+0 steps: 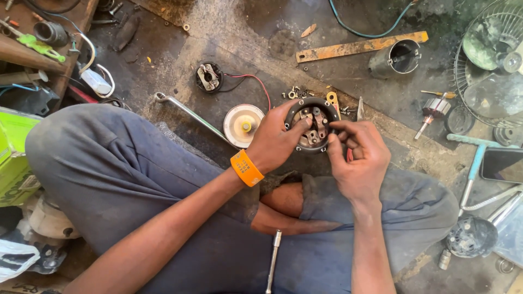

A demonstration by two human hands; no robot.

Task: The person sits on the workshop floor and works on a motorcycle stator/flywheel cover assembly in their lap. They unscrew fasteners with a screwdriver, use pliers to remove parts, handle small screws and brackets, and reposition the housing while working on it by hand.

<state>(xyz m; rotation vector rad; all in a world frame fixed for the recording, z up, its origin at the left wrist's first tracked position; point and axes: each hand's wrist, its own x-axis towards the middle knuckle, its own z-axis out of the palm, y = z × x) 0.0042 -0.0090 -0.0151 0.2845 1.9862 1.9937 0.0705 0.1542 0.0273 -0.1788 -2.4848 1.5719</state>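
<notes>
Both hands clasp a round brush-holder plate (312,126) above the lap: left hand (275,142) closed around its rim, right hand (357,155) pinching at its centre. Steady support beneath would suit such fine fingerwork. Beyond, loose screws (297,93), a white disc (243,125) and a wrench (188,111) crowd the floor.

A round black motor part (312,124) is held by the left hand (274,142), and its inner metal pieces are touched by the fingertips (339,128) of the right hand (359,158). A white disc (243,125) and small screws (297,93) are seen on the floor (354,81) just beside it.
</notes>
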